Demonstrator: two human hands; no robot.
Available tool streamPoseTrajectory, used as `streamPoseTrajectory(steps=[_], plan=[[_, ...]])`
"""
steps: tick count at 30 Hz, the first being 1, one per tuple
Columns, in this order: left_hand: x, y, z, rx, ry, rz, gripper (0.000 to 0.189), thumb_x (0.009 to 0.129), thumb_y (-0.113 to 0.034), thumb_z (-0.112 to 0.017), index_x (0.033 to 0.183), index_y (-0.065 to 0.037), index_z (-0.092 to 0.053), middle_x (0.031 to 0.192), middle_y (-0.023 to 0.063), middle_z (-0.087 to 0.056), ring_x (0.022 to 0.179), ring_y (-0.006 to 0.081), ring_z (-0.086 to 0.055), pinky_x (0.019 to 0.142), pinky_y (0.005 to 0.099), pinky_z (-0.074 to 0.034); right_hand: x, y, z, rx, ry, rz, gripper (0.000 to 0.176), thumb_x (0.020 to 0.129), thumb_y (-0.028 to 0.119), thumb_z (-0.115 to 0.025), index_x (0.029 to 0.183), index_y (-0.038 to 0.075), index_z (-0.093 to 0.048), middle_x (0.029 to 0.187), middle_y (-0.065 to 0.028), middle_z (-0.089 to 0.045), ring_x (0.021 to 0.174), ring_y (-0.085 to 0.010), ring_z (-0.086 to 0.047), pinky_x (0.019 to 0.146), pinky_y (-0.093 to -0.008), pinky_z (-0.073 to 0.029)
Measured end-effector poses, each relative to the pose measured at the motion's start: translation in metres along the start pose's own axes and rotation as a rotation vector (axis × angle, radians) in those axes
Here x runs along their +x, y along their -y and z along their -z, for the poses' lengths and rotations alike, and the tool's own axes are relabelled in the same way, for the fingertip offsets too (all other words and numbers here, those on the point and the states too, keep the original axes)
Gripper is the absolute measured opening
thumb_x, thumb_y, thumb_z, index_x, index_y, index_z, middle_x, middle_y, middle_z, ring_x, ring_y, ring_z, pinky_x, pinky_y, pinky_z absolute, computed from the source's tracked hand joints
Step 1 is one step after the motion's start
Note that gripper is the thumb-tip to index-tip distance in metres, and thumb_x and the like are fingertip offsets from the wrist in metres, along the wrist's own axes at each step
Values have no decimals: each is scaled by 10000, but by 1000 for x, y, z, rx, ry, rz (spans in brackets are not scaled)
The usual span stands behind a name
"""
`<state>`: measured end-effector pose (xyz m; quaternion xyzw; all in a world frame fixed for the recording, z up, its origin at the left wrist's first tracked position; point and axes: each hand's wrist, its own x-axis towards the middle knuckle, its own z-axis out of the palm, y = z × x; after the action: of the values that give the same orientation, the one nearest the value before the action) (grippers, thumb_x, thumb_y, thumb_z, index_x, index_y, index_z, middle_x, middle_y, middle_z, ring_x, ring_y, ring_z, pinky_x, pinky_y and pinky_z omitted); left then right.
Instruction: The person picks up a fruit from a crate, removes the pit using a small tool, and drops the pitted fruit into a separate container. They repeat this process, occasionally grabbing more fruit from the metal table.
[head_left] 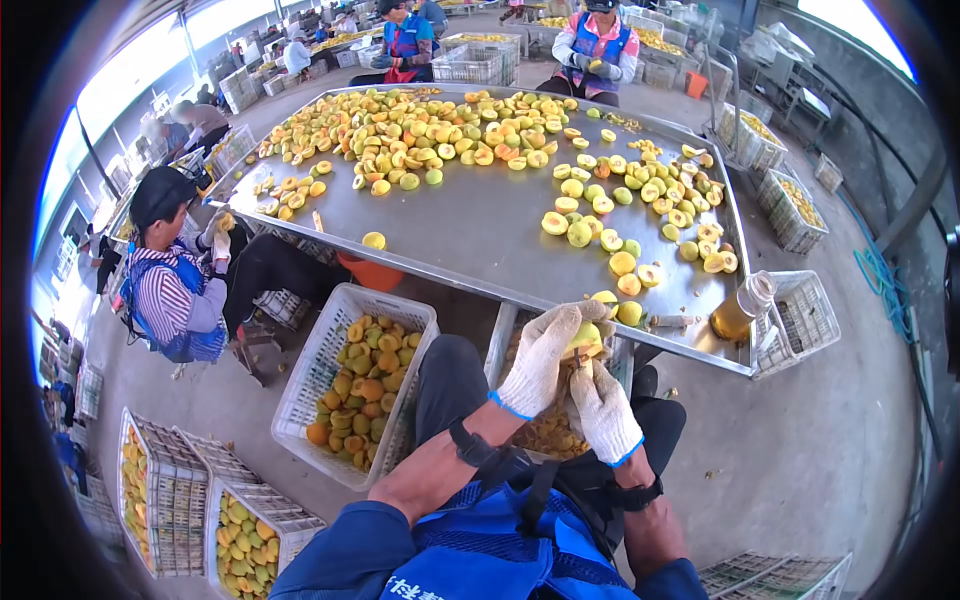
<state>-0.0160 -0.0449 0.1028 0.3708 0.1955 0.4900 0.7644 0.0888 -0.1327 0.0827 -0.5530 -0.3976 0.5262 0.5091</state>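
Note:
My left hand (545,358), in a white knit glove with a blue cuff, is closed around a yellow-green peach half (584,341) above my lap. Close against it, my right hand (606,412), gloved the same way, pinches a thin dark tool (577,360) whose tip meets the fruit; most of the tool is hidden by the fingers. Beneath both hands stands a crate (501,345) with brownish scraps in it, partly covered by my arms. Peach halves (628,312) lie at the metal table's near edge, just beyond my hands.
The metal table (455,235) bears many peach halves. A jar of amber liquid (735,312) stands at its right corner. A white crate of peach halves (297,400) sits by my left knee. A co-worker (175,270) sits at left; two more people are across the table.

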Motion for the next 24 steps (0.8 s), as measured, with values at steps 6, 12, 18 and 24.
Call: streamPoseTrajectory(steps=[6, 12, 18, 24], plan=[[6, 8, 10, -42, -16, 110, 431, 1001, -411, -601, 964, 14, -664, 892, 151, -702, 740, 259, -705, 663, 382, -607, 1, -11, -11, -448, -161, 233, 263, 1039, 182, -515, 1061, -66, -600, 825, -233, -659, 770, -320, -660, 675, -395, -484], [13, 11, 20, -8, -35, 210, 399, 988, -396, -626, 996, 2, -665, 943, 152, -702, 814, 272, -709, 703, 408, -607, 5, -19, -5, -538, -190, 264, 271, 1048, 241, -516, 1079, -11, -610, 796, -182, -668, 708, -305, -660, 607, -402, -489], [11, 14, 25, -68, 68, 193, 373, 987, -367, -625, 1020, 4, -659, 996, 164, -700, 879, 295, -705, 740, 438, -606, 7, -11, 1, 218, 67, -220, 181, 1047, 276, -544, 1077, 103, -587, 670, 8, -530, 494, -155, -511, 431, -309, -369], [11, 27, 33, 19, -125, 179, 329, 984, -329, -626, 949, -5, -672, 880, 140, -694, 676, 248, -692, 599, 374, -590, 11, -44, -20, -627, -188, 241, 259, 1033, 227, -532, 1034, -19, -610, 799, -205, -642, 745, -401, -634, 624, -453, -487]])
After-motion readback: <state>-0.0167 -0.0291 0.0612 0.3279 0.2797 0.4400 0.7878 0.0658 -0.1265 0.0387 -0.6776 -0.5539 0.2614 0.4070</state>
